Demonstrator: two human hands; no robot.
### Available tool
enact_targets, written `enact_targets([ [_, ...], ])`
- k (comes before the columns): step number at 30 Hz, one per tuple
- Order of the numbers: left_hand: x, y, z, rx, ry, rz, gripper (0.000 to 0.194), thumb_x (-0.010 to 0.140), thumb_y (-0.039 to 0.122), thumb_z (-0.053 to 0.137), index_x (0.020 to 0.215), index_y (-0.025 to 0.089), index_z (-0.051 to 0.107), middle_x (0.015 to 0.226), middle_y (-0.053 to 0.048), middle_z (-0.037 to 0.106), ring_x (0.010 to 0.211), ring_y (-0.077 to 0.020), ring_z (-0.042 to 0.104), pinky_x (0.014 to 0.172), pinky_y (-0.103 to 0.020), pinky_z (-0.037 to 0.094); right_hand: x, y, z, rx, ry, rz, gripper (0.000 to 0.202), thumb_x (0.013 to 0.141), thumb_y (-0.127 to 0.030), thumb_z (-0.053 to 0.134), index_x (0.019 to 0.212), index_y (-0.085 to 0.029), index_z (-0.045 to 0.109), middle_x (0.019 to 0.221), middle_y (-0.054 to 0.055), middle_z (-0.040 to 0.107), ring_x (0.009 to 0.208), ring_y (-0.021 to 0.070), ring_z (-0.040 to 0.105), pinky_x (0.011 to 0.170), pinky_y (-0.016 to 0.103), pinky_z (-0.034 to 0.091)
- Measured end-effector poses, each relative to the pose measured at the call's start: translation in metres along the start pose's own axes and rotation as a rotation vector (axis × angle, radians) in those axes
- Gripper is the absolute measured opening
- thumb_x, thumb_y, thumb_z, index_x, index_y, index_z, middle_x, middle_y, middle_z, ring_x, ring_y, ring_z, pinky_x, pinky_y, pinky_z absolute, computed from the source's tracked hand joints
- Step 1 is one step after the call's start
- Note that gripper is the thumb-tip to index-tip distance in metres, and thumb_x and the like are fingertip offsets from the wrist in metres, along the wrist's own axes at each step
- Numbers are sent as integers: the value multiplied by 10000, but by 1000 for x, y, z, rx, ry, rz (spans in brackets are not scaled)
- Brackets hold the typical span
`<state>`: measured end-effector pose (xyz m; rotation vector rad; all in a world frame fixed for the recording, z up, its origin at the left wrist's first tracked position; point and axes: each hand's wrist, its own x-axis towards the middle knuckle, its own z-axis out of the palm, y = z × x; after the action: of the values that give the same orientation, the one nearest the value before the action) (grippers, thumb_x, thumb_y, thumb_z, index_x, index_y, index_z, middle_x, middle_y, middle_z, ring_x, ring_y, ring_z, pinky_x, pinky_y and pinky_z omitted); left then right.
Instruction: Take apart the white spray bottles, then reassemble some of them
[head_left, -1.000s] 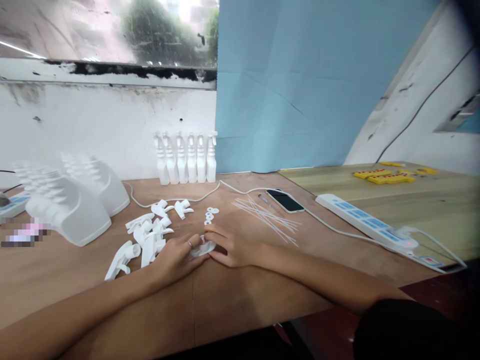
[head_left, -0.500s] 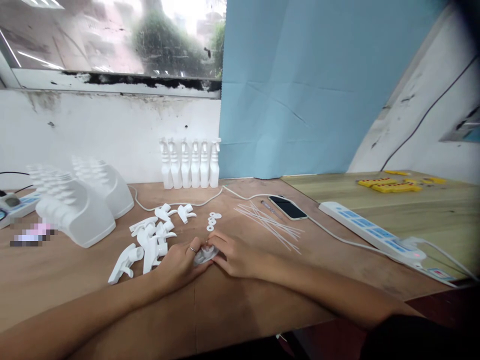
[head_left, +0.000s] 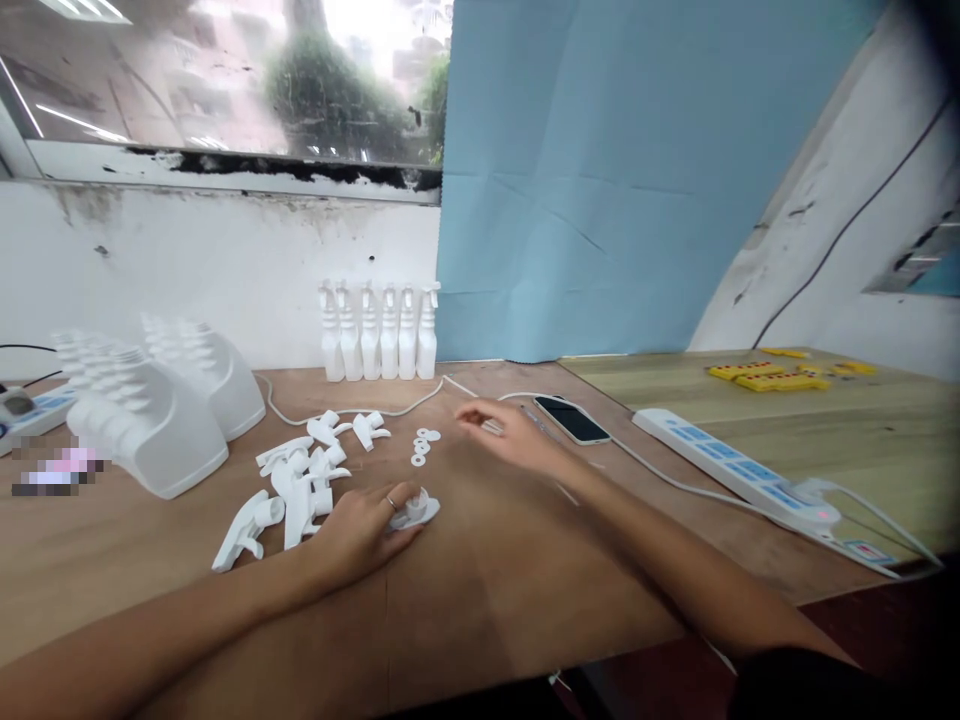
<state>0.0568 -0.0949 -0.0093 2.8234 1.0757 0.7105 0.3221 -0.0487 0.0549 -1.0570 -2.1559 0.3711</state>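
My left hand (head_left: 369, 525), with a ring on one finger, grips a white spray trigger head (head_left: 417, 510) low over the table. My right hand (head_left: 499, 432) is beside the thin white tubes (head_left: 568, 494), which my forearm mostly covers; its fingers are curled and close together, and whether anything is between them is too small to tell. Between the hands and the wall lie several small white washers (head_left: 420, 447). Left of my left hand is a loose pile of white trigger heads (head_left: 300, 485).
Several white spray bottles (head_left: 370, 340) stand by the wall. Bottles without heads (head_left: 169, 430) lie stacked at the left. A phone (head_left: 574, 419), a white cable and a power strip (head_left: 739, 470) are at the right. Yellow parts (head_left: 765, 375) lie on the wooden board behind.
My right hand has left the trigger head and moved up and right to the thin tubes. My left hand stays on the trigger head.
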Motion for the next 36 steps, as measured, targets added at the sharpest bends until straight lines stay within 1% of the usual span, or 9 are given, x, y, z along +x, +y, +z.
enact_targets([
  [2,0,1,-3,-10,-29,-29,234,913,368,522,1097,225,508,907,-23,708,746,-201,673,643,-278,471,4,26,-20,-306,-149,176,153,861,-223,532,906,-178,672,927,60,694,838,170,617,779,274,436],
  [7,-2,2,-1,7,-64,-35,253,926,391,500,1110,219,474,893,-22,705,744,-206,670,626,-278,446,-4,85,-42,-401,-275,362,62,654,-136,652,592,-143,650,613,42,638,601,156,559,573,240,347],
  [14,-4,-1,5,43,3,31,189,949,404,469,1012,226,472,848,-12,650,719,-178,624,615,-263,408,-5,96,-47,-352,-218,425,181,680,-215,639,514,-154,600,480,-6,545,506,124,482,532,247,293],
  [20,-3,-4,3,-8,31,98,201,953,411,471,914,220,517,785,-7,615,686,-155,596,601,-244,388,5,68,-50,-203,59,362,218,892,-342,444,866,-173,581,611,-7,561,515,121,535,562,244,381],
  [22,-4,-5,4,-38,28,73,207,944,423,484,921,222,528,791,-8,626,684,-156,601,606,-244,394,8,48,-43,-17,142,327,284,932,-429,382,976,-197,538,613,-42,484,449,98,478,485,230,356],
  [24,-5,-4,5,-85,13,-10,219,917,441,519,964,227,526,784,-2,644,662,-162,607,588,-246,397,9,23,-29,427,211,291,287,893,-477,492,974,-207,543,602,-72,365,394,67,347,409,210,243],
  [27,-5,-3,8,-170,-9,-132,375,866,432,587,1156,229,461,854,-7,685,692,-186,642,593,-258,428,8,-13,-2,886,75,277,271,808,-410,669,912,-170,602,617,-65,347,474,54,317,436,189,200],
  [31,-4,-3,9,-124,-30,-130,413,857,411,603,1207,243,462,852,-6,689,711,-209,659,601,-272,439,10,-49,35,1173,-59,363,280,813,-428,670,899,-177,578,593,-72,361,449,46,261,419,176,133],
  [36,-2,-3,9,-44,-5,-75,345,864,422,594,1137,225,517,771,-1,668,657,-199,637,575,-268,419,26,-73,59,1459,-157,308,501,801,-473,666,620,-192,293,535,-100,191,432,43,113,394,161,84],
])
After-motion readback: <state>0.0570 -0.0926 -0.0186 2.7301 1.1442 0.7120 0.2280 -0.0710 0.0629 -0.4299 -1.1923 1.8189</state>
